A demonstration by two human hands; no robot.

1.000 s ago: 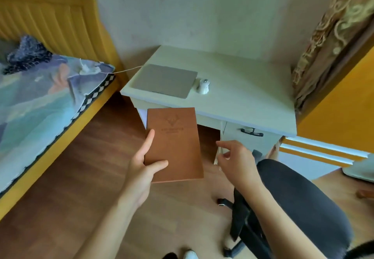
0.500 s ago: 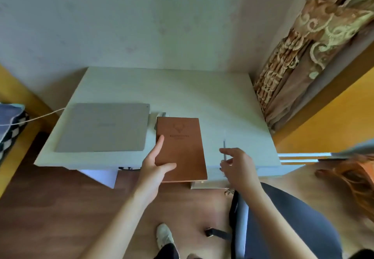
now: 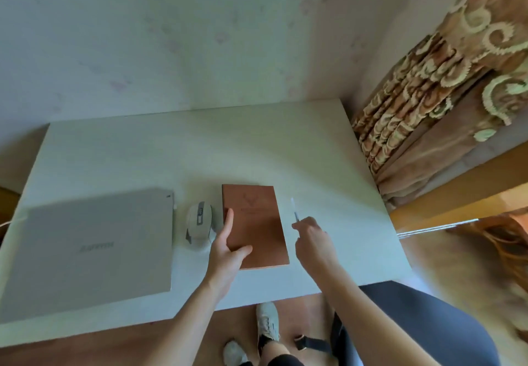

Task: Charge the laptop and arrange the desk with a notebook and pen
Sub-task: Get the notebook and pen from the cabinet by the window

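Left hand (image 3: 227, 247) clamps the flat brown leather-look notebook (image 3: 255, 227) on the white desk (image 3: 200, 151); at its three o'clock, right hand (image 3: 313, 237) pinches a slim white pen (image 3: 294, 210).

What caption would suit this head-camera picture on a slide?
Left hand holds a brown leather-look notebook on the white desk beside a closed grey laptop; right hand holds a slim pen.

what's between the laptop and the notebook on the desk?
A pale mouse sits between the closed laptop and the brown notebook, seen in the head view.

bare forearms (image 3: 197, 305), pale sneakers (image 3: 267, 322), dark leggings (image 3: 283, 361)
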